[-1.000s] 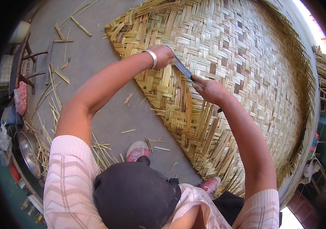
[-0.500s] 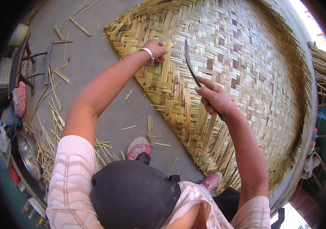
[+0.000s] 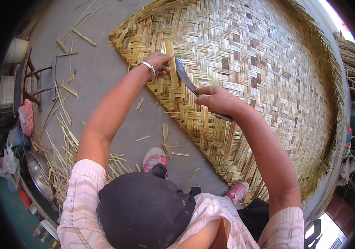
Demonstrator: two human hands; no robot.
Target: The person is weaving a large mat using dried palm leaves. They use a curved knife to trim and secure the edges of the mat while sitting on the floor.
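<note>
I have the fingers of my remote right hand [image 3: 217,101] wrapped round a curved knife [image 3: 187,81], its blade just beside the yellow strip [image 3: 169,49] the fingers of my left hand [image 3: 158,64] pinch, the woven mat [image 3: 256,70] spread beneath both, and loose strips [image 3: 84,37] on the floor [image 3: 100,70] left of the left fingers.

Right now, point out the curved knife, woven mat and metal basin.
Curved knife [image 3: 183,75]: head view, on the blade.
Woven mat [image 3: 264,95]: head view, on the middle of its weave.
Metal basin [image 3: 39,175]: head view, on its shiny face.
</note>
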